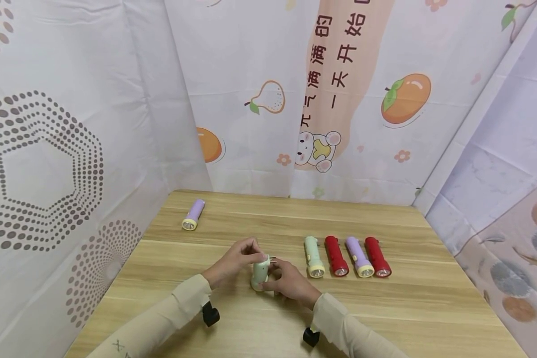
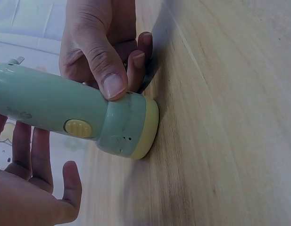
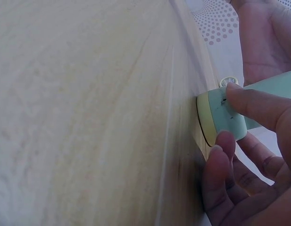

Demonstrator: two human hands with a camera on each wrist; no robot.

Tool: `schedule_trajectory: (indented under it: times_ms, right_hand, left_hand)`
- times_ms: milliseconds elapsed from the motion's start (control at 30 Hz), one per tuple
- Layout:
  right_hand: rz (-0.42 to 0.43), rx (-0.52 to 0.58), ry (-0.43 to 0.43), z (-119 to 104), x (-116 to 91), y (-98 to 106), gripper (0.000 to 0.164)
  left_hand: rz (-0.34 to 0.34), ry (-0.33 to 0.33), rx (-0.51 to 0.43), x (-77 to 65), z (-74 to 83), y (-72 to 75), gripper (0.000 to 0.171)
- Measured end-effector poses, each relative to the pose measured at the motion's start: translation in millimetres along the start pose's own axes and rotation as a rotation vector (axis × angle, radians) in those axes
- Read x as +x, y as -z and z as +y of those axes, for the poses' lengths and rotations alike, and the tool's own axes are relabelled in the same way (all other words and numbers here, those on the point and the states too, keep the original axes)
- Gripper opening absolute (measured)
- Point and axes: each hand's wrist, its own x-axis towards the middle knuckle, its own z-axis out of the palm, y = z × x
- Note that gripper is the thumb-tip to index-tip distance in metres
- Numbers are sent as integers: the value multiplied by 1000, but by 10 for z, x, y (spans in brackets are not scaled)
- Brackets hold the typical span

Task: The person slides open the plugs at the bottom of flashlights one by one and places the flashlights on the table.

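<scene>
A pale green flashlight point(image 1: 260, 272) with a cream rim stands lens-down on the wooden table, between the two hands. Its yellow switch point(image 2: 78, 128) faces the left wrist camera. Two thin metal prongs point(image 1: 272, 259) stick out to the right near its top. My left hand point(image 1: 238, 259) holds the upper end, with the thumb at the top. Low down, the right hand point(image 1: 292, 282) grips the flashlight's head point(image 3: 225, 113) between thumb and fingers. In the left wrist view the left fingertips are partly hidden behind the flashlight's body.
Right of the hands lie a green flashlight point(image 1: 313, 256), a red one point(image 1: 336, 254), a purple one point(image 1: 359, 256) and another red one point(image 1: 378, 256) in a row. A purple flashlight point(image 1: 194, 214) lies at the table's back left. Printed curtains point(image 1: 232, 59) enclose the table.
</scene>
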Motion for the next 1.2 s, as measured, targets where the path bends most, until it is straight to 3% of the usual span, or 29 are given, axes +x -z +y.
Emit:
schedule_trajectory:
  times_ms: [200,433,633,967,1200]
  right_hand:
    - [2,-10,-10,18,5,-8,56]
    - [2,2,2,11,1,-51,52]
    - [5,14,24,-2,-14,-46,49]
    - [8,25,34,12,-37,-41,47]
    - [-21,-114,110,11,-42,-22,53]
  left_hand:
    - [7,-3,2,-4,-6,-3,23]
    - [14,-30,99,-91,-83,69,22]
    - [-1,-81,172,-155,-115,135,30]
    - [32,-173,296,-195,-90,104,34]
    - [90,-207,286,-224,-99,76,30]
